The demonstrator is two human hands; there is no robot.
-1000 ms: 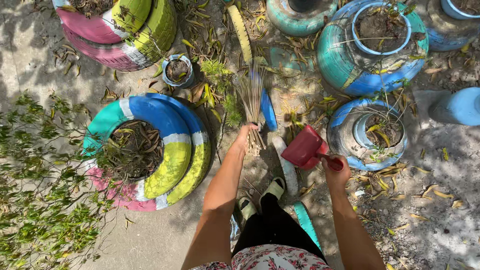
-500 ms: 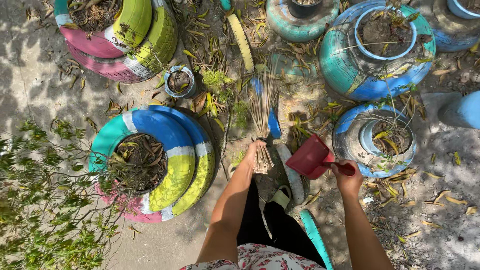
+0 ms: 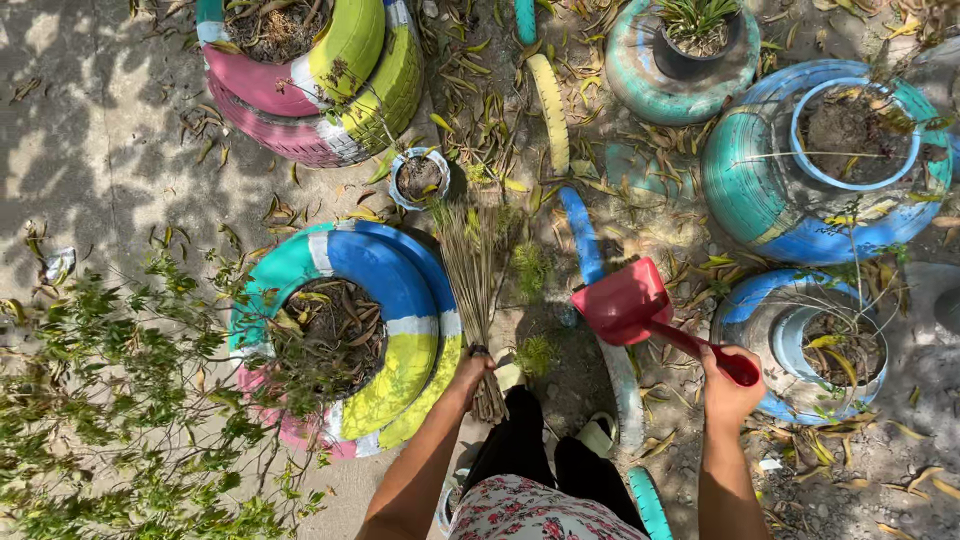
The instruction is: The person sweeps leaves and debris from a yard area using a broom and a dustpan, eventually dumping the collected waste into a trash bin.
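My left hand [image 3: 472, 372] grips the bound end of a twig broom [image 3: 472, 275], whose bristles fan out away from me over the ground beside a painted tyre planter. My right hand [image 3: 728, 383] holds the handle of a red plastic dustpan [image 3: 622, 300], its scoop tilted above the ground near a half-buried blue and white tyre edging [image 3: 583, 235]. Dry leaves [image 3: 480, 140] lie scattered on the ground ahead of the broom. My legs in dark trousers and pale shoes [image 3: 598, 433] show at the bottom.
A blue, yellow and pink tyre planter [image 3: 405, 330] sits at my left; a pink and green one [image 3: 340, 90] lies farther off. Teal and blue tyre planters [image 3: 760, 190] stand on the right. A small pot [image 3: 418, 177] and a leafy shrub [image 3: 120, 400] are at the left.
The view has shifted and both hands sit lower in it. The broom has swung left toward the tyre planter, and the dustpan has dropped nearer the ground.
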